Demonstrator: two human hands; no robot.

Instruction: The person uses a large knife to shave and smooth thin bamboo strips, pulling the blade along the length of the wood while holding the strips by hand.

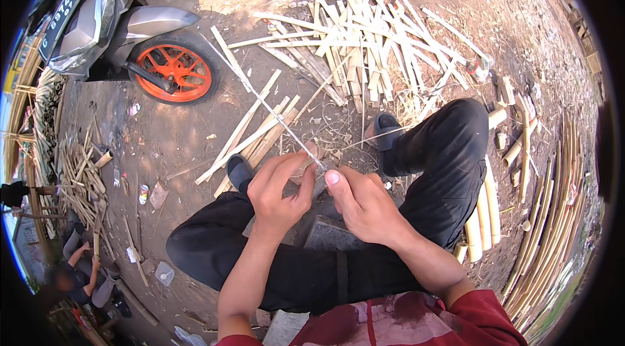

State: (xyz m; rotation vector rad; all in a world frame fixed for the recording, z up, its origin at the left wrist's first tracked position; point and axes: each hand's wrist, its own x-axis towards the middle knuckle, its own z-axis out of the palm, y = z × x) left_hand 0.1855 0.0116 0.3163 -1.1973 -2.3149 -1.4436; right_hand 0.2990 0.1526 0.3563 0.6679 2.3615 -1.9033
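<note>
Bare brown ground [185, 151] spreads under everything, with the seated person's black trousers [446, 164] spread wide across the lower middle and a grey motorcycle [140, 24] with an orange-rimmed wheel at upper left. Beyond the knees, a heap of pale split bamboo [364, 37] lies crisscrossed, while slender poles [553, 216] lie side by side along the right edge. At lower left sits another person [84, 274], below a smaller pile of bamboo pieces [81, 173]. Thicker pale lengths [482, 222] lie just beside the right leg. Between the knees, the right hand [368, 206] is clamped on the near end of a thin pale strip [284, 124], its thumb pressed on top; the left hand [277, 186] is just beside it, fingers curled with their tips at the strip, though I cannot tell whether they pinch it. The strip slants away toward the upper left, above loose bamboo slats [260, 144]. Smallest are a clear plastic cup [165, 273] and a can [143, 193] on the ground at left
</note>
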